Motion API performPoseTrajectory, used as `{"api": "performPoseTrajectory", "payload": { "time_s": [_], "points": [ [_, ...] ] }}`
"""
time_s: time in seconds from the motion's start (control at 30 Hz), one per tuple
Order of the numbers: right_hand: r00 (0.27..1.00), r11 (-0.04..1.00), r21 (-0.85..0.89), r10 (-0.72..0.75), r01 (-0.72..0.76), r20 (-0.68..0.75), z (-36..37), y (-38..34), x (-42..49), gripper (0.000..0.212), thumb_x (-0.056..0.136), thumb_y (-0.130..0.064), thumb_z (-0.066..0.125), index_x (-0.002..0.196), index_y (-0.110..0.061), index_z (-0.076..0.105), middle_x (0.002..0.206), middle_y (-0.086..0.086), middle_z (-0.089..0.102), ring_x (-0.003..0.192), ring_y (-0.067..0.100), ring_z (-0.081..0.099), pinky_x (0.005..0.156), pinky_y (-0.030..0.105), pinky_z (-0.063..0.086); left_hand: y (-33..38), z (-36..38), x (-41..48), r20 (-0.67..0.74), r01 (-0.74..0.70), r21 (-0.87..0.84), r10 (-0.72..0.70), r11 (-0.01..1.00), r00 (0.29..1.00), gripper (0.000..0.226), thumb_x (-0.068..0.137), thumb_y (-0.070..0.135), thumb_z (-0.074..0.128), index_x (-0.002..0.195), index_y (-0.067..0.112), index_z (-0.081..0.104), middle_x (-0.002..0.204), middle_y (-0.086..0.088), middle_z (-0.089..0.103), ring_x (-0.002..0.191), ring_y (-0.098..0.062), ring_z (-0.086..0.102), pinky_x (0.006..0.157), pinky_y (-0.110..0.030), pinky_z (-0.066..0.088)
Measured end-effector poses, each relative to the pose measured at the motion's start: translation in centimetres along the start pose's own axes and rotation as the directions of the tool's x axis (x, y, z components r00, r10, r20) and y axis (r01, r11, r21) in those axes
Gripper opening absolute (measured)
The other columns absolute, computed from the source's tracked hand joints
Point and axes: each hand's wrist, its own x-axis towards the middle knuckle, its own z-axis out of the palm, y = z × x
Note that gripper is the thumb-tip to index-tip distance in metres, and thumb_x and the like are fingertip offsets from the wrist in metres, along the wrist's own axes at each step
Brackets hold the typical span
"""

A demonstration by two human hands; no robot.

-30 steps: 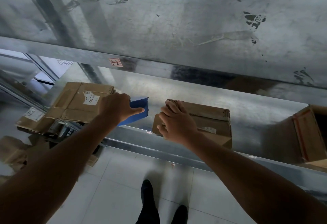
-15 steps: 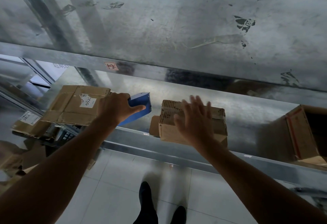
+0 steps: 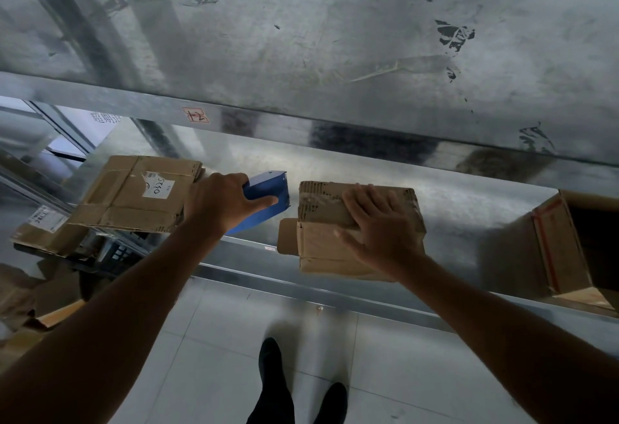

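A small brown cardboard box (image 3: 321, 246) sits on the metal shelf (image 3: 452, 209) near its front edge, one side flap sticking out to the left. My right hand (image 3: 382, 226) lies flat on the box's top with straight fingers. My left hand (image 3: 221, 201) grips a blue tape dispenser (image 3: 268, 196) just left of the box, its front end pointing toward the box.
A larger taped carton with a white label (image 3: 134, 194) lies on the shelf at the left. An open carton with red tape (image 3: 562, 243) stands at the right. Another steel shelf (image 3: 335, 48) runs above. Below are grey floor tiles (image 3: 201, 373), my dark shoes (image 3: 271, 360) and more cardboard at lower left.
My right hand let go of the box's left end, lifted, then came down flat on its top. The box has turned and sits further forward. The left hand kept hold of the dispenser.
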Motion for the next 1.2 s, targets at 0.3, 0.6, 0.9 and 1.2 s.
{"api": "performPoseTrajectory", "payload": {
  "time_s": [0.3,0.6,0.9,1.2],
  "points": [
    [0.950,0.951,-0.073,-0.304,0.299,-0.066,0.3,2.5,3.3,0.068,0.092,-0.060,0.056,0.147,-0.021,0.050,0.150,0.011,0.053,0.136,0.036,0.052,0.111,0.055,0.041,-0.3,-0.4,-0.5,-0.028,0.041,0.021,-0.041,0.999,0.999,0.064,0.078,0.080,0.054,0.085,0.017,0.064,0.066,0.002,0.052,0.064,-0.017,0.049,0.062,-0.028,0.032],
    [0.981,0.976,0.126,-0.188,0.180,0.053,-0.9,0.9,1.6,0.068,0.090,-0.067,0.036,0.146,-0.030,0.048,0.164,0.002,0.035,0.154,0.027,0.025,0.117,0.073,0.016,-0.5,0.5,-0.7,-0.039,0.048,-0.016,-0.048,0.999,0.998,0.066,0.075,0.083,0.054,0.085,0.019,0.067,0.054,0.007,0.042,0.059,-0.018,0.052,0.060,-0.027,0.041],
    [0.953,0.934,0.198,0.303,-0.298,0.007,0.9,-8.5,2.2,0.104,0.067,-0.094,0.046,0.133,-0.014,0.041,0.156,0.026,0.034,0.148,0.051,0.022,0.118,0.068,0.000,-0.8,0.2,-0.9,-0.064,0.078,-0.029,-0.080,0.997,0.995,0.060,0.075,0.082,0.056,0.079,0.022,0.064,0.060,0.004,0.053,0.061,-0.018,0.052,0.060,-0.028,0.037],
    [0.967,0.942,0.221,-0.233,0.251,-0.106,1.7,-0.3,2.8,0.088,0.080,-0.071,0.059,0.149,-0.017,0.045,0.158,0.004,0.042,0.153,0.029,0.027,0.120,0.068,0.012,-2.4,-0.2,-1.4,-0.068,0.027,-0.031,-0.029,0.999,0.997,0.073,0.065,0.094,0.046,0.077,0.023,0.061,0.058,0.005,0.054,0.060,-0.019,0.057,0.060,-0.029,0.042]
  ]
}}
